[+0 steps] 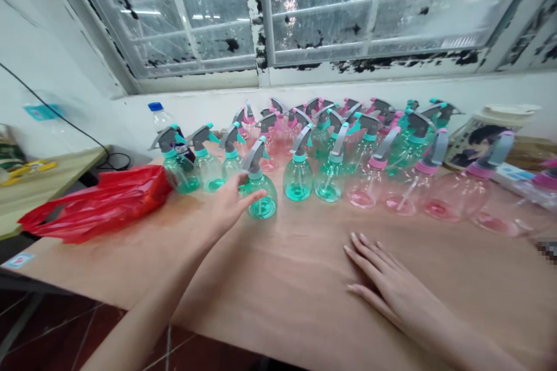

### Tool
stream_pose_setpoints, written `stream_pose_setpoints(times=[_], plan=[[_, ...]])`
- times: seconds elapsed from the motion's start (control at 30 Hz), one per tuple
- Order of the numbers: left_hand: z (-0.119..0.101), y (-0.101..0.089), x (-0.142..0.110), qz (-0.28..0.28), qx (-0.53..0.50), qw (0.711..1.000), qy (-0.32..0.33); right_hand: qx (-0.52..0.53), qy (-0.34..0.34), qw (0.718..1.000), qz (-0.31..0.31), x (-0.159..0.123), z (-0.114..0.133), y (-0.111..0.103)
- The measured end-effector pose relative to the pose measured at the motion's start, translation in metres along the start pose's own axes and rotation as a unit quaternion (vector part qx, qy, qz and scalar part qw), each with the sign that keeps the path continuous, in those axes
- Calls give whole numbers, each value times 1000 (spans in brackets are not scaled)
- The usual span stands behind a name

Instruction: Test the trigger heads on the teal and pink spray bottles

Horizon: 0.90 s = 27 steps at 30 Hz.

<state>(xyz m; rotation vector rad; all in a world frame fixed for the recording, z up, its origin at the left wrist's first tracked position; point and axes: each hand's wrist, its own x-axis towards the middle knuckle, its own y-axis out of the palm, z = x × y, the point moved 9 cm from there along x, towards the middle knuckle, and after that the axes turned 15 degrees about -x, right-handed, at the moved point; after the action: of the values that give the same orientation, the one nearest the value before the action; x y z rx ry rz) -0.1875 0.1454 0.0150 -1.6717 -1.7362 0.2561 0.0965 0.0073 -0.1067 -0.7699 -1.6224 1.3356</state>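
My left hand (235, 200) is closed around a clear green spray bottle (264, 203) with a grey and teal trigger head, which stands upright at the front of the group. My right hand (385, 278) lies flat on the wooden table (282, 290), fingers stretched out and holding nothing. Close to the held bottle on its right is another green spray bottle (298, 179). Beyond that, a pink spray bottle (363, 188) belongs to the same front row. More green and pink bottles crowd behind, partly hidden by the front ones.
A red plastic bag (100, 200) lies on the left of the table. Behind it rises a bottle with a blue cap (155, 108). A pale printed container (483, 136) stands at the back right. The window (378, 8) and wall bound the far side.
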Motion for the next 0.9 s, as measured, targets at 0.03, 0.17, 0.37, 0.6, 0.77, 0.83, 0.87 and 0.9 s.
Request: stream_pose_setpoints(times=[0.03, 0.17, 0.37, 0.6, 0.77, 0.83, 0.87, 0.9], plan=[[-1, 1, 4, 1, 6, 1000, 4, 3, -19, 1000, 4, 9, 6, -3], [-8, 3, 16, 5, 39, 999, 21, 39, -17, 999, -3, 47, 11, -20], [-12, 10, 30, 24, 95, 994, 52, 103, 86, 981, -141, 113, 2, -70], [-22, 13, 35, -1, 146, 986, 82, 124, 170, 963, -168, 165, -8, -85], [-24, 17, 42, 0, 172, 981, 87, 162, 190, 955, -159, 190, -14, -74], [-22, 16, 44, -7, 177, 982, 71, 172, 194, 954, -150, 198, -15, -69], [-20, 16, 44, -9, 180, 982, 60, 171, 196, 955, -145, 201, -14, -67], [-19, 16, 45, -12, 184, 982, 49, 169, 197, 955, -141, 203, -13, -65]])
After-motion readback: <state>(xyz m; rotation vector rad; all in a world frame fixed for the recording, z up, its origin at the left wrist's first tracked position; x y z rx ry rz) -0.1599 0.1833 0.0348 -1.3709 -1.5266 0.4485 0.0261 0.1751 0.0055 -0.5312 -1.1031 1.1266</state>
